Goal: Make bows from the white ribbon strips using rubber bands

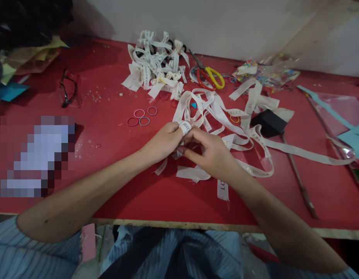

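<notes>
A short piece of white printed ribbon (185,127) is wrapped over the fingers of my left hand (164,142), which is closed on it. Close against it on the right, my right hand (211,149) has its thumb and fingers pinched together at the ribbon's edge. My fingertips are partly hidden between the hands. Long white printed ribbon (220,106) lies in loose loops behind and to the right of my hands. Several small elastic rings (139,113), pink, purple and teal, rest on the red table left of the ribbon.
Tied ribbon bows (156,62) are heaped at the back beside scissors (210,75) with red and yellow handles. Glasses (68,88) and a pixelated object (36,155) lie left. A black piece (268,123), a thin rod (299,178) and plastic packets (272,77) are right.
</notes>
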A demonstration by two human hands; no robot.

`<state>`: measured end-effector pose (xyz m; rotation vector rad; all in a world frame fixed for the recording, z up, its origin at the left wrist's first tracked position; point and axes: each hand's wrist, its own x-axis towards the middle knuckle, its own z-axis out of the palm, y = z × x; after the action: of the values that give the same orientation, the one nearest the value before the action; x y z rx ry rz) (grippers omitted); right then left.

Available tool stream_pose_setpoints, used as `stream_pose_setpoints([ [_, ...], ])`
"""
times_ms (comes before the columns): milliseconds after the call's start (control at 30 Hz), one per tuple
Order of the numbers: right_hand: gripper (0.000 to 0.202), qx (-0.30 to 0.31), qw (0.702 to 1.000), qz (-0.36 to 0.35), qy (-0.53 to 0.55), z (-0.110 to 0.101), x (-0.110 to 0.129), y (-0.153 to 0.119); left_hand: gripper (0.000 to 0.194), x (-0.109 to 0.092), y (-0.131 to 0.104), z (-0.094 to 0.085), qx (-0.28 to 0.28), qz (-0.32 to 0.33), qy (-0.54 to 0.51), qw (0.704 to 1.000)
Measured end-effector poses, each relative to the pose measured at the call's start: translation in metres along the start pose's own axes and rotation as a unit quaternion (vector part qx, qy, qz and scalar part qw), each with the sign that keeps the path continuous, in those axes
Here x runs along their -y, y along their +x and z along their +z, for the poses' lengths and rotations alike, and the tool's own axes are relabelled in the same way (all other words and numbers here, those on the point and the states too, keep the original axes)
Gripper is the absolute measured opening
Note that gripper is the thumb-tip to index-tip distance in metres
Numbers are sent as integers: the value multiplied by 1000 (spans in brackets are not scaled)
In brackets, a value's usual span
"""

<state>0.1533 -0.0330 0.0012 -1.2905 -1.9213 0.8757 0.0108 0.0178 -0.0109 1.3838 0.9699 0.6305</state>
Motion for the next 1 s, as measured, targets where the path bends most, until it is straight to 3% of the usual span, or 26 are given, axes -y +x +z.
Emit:
stream_pose_setpoints([
  [1000, 15, -3, 1000, -9, 0, 0, -2, -1, 27, -5, -3, 1, 8, 2, -5, 1000],
])
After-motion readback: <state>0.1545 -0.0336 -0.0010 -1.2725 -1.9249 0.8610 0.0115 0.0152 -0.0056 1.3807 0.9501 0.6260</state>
